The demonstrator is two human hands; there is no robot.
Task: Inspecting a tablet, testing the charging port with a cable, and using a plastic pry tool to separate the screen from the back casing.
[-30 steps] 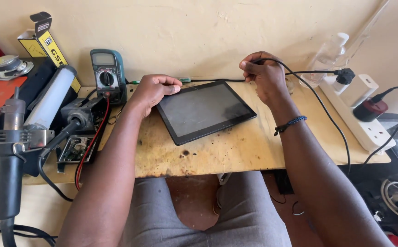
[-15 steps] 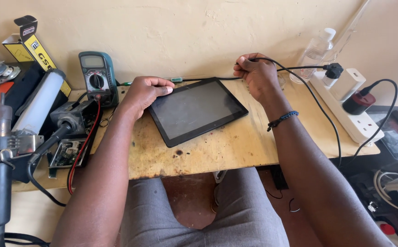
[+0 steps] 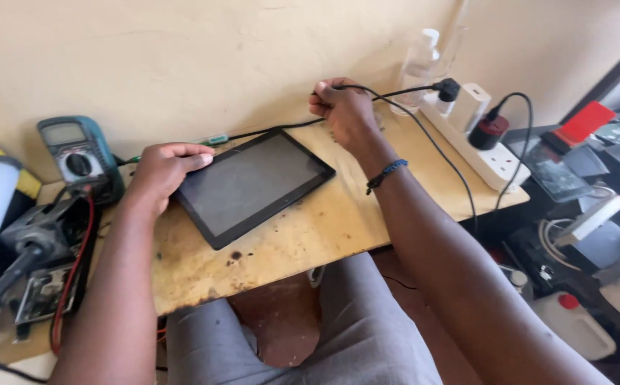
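The left hand (image 3: 164, 167) rests its curled fingers on the dark tablet's (image 3: 253, 185) corner; nothing is gripped. The right hand (image 3: 344, 110) is fisted around a black cable (image 3: 410, 121).

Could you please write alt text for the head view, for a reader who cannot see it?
A seated person's left hand rests on the corner of a dark tablet lying on a worn wooden bench, while the right hand grips a black cable running to a white power strip. A multimeter stands at left.

Left hand (image 3: 161, 165) rests on the tablet's (image 3: 253, 184) corner on the bench (image 3: 324, 221); right hand (image 3: 343, 110) grips a black cable (image 3: 402, 91).
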